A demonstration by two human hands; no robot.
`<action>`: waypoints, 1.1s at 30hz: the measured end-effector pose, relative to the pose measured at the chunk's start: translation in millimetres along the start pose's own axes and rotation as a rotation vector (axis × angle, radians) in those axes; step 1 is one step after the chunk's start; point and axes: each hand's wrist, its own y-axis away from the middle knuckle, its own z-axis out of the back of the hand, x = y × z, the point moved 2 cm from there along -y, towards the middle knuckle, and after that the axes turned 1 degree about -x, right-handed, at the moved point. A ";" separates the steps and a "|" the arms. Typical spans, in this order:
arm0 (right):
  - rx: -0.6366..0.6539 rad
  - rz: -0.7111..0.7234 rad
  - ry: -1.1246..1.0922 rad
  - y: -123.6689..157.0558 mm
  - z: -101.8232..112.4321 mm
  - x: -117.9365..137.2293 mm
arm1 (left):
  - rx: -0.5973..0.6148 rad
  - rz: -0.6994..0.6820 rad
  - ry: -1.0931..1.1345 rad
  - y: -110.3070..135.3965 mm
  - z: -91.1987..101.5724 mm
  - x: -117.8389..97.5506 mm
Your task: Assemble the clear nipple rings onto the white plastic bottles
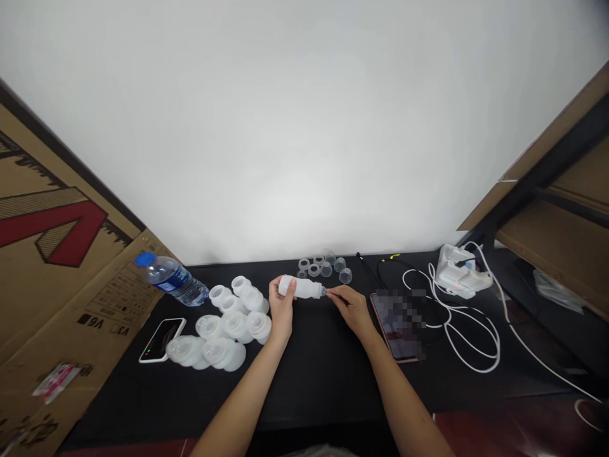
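Observation:
My left hand (281,307) is wrapped around the base of a small white plastic bottle (304,287) held on its side above the black table (323,374). My right hand (350,307) pinches at the bottle's neck end; what sits between those fingertips is too small to name. A heap of several similar white bottles (227,327) lies just left of my left hand. Several small clear caps and rings (324,267) are scattered behind the held bottle.
A water bottle with a blue cap (171,278) lies at the left by a cardboard box (57,279). A phone (162,339) rests near the heap. Another phone (396,324), white cables (469,330) and a white charger (459,271) are at the right.

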 end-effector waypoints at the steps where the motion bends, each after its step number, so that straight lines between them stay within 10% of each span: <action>1: 0.008 -0.001 0.001 -0.2 0.2 0.6 | 0.009 -0.002 0.000 0.3 -0.2 -0.6; 23: 0.113 -0.196 -0.209 5.8 -7.6 -1.4 | 0.158 -0.093 -0.085 9.1 -5.1 -7.6; 33: 0.072 -0.033 -0.103 7.9 -11.0 -2.9 | 0.129 -0.099 -0.155 10.7 -5.7 -3.0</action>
